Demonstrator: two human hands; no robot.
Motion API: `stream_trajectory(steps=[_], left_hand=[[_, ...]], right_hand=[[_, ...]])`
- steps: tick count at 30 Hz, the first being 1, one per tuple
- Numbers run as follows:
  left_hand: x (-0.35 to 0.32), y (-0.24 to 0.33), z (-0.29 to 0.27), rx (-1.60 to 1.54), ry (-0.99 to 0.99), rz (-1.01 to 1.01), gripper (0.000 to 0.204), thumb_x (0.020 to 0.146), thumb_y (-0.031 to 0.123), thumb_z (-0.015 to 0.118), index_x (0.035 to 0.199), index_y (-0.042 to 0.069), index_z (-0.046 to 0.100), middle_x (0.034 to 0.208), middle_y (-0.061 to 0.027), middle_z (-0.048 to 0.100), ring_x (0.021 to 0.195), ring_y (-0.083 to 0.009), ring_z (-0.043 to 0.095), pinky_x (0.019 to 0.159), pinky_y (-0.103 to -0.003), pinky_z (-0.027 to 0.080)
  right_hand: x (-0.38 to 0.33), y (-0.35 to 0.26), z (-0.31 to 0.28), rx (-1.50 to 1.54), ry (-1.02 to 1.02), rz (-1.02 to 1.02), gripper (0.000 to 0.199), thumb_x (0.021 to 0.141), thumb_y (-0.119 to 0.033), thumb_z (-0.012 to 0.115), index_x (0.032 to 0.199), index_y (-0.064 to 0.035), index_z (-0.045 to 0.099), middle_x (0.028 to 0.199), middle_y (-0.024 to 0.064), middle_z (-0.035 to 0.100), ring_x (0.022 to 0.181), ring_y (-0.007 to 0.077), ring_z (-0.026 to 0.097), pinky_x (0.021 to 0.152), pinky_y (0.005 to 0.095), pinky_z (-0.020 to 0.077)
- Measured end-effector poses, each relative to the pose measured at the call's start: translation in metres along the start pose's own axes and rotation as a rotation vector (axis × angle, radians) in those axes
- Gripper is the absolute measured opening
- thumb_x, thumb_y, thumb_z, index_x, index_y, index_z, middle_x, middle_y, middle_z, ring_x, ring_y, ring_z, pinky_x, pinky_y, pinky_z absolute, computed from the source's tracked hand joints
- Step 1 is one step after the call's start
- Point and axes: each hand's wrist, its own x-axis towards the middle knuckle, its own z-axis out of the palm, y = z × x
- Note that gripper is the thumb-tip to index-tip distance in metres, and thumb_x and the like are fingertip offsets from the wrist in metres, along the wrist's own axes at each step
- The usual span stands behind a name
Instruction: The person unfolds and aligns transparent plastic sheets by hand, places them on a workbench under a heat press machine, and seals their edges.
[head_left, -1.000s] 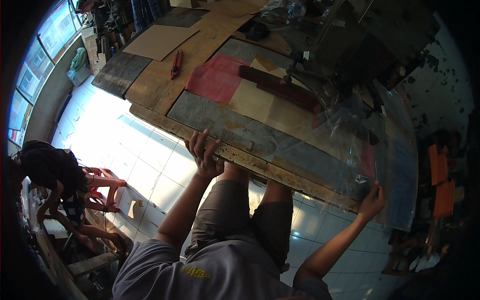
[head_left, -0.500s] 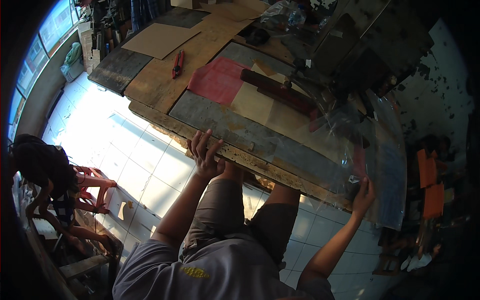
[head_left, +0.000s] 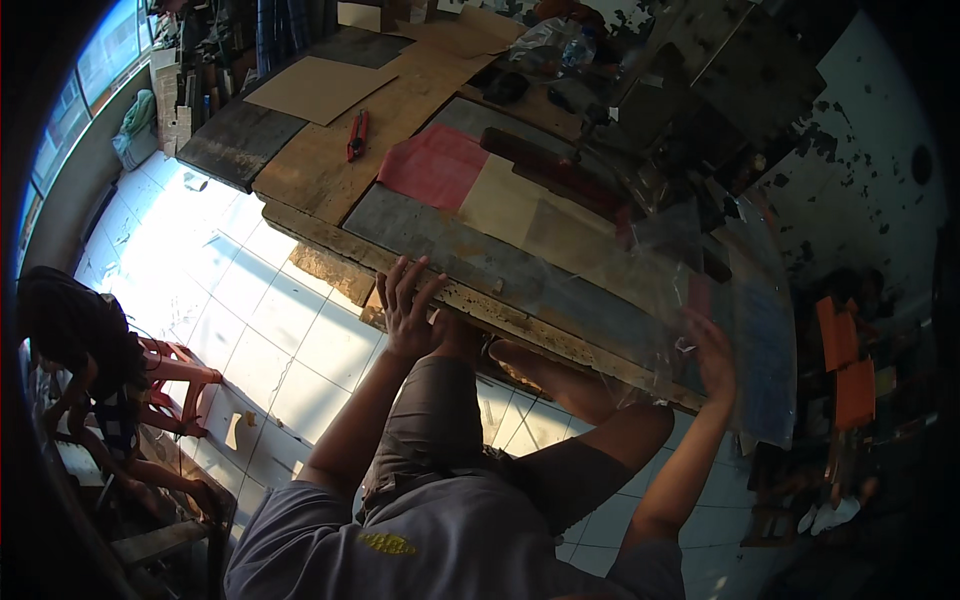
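- Large clear plastic sheet [head_left: 700, 270], thin and glossy: it lies over the right end of the worn wooden worktop [head_left: 470, 255] and hangs past its right corner. You should expect it to be light, limp and slippery, quick to crease; take it at an edge or corner, both hands well apart.
- Your right hand [head_left: 712, 352]: fingers spread wide, palm up against the sheet's near edge; whether it pinches the film you cannot tell.
- Your left hand [head_left: 408, 305]: fingers splayed flat on the worktop's near edge, holding nothing.
- Red paper rectangle [head_left: 433, 165] and tan paper rectangle [head_left: 508, 200]: flat, mid-worktop, edges touching.
- Red-handled cutter [head_left: 356, 135]: toward the far left corner.
- Containers: none you can make out; the clutter along the far edge is too dim to tell.
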Motion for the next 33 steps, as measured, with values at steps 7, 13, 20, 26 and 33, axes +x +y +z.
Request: stream_trajectory(steps=[7, 13, 20, 26, 33], left_hand=[[0.04, 0.036, -0.042, -0.093, -0.068, -0.13, 0.032, 0.095, 0.025, 0.057, 0.121, 0.014, 0.072, 0.138, -0.0107, 0.064, 0.138, -0.0357, 0.05, 0.121, -0.057, 0.023], [0.113, 0.064, -0.034, -0.216, -0.409, -0.256, 0.036, 0.101, 0.037, 0.062, 0.114, 0.005, 0.073, 0.126, -0.0119, 0.069, 0.127, -0.0319, 0.058, 0.12, -0.055, 0.026], [0.14, 0.083, -0.008, -0.579, -0.635, -0.286, 0.035, 0.1, 0.029, 0.07, 0.122, 0.002, 0.069, 0.111, -0.0132, 0.074, 0.112, -0.0256, 0.07, 0.101, -0.042, 0.05], [0.139, 0.094, -0.004, -1.015, -0.468, -0.506, 0.058, 0.099, 0.01, 0.071, 0.149, 0.006, 0.045, 0.088, -0.0058, 0.075, 0.081, -0.0124, 0.071, 0.08, -0.029, 0.054], [0.131, 0.079, -0.004, -0.956, -0.582, -0.417, 0.059, 0.099, 0.006, 0.069, 0.152, 0.006, 0.043, 0.09, -0.0061, 0.075, 0.089, -0.0124, 0.073, 0.081, -0.029, 0.052]], right_hand=[[-0.047, -0.001, 0.041, 0.183, -0.034, -0.057, 0.055, 0.088, -0.005, 0.081, 0.138, 0.0038, 0.061, 0.105, 0.004, 0.071, 0.094, 0.0132, 0.069, 0.087, 0.0277, 0.0542], [-0.089, 0.026, 0.054, 0.199, 0.156, -0.244, 0.065, 0.084, -0.005, 0.077, 0.144, 0.0102, 0.056, 0.123, 0.0043, 0.063, 0.099, 0.0094, 0.059, 0.089, 0.0237, 0.0478], [-0.089, 0.042, 0.058, 0.184, 0.248, -0.317, 0.063, 0.085, -0.008, 0.078, 0.141, 0.0114, 0.057, 0.129, 0.0073, 0.061, 0.106, 0.0101, 0.06, 0.087, 0.0238, 0.049], [-0.084, 0.052, 0.052, 0.226, 0.239, -0.274, 0.063, 0.085, -0.01, 0.078, 0.141, 0.0113, 0.058, 0.131, 0.0079, 0.06, 0.112, 0.0132, 0.059, 0.095, 0.0258, 0.0474], [-0.085, 0.054, 0.049, 0.192, 0.235, -0.239, 0.074, 0.084, -0.018, 0.077, 0.147, 0.0123, 0.051, 0.133, 0.0103, 0.061, 0.12, 0.016, 0.056, 0.106, 0.0303, 0.0408]])
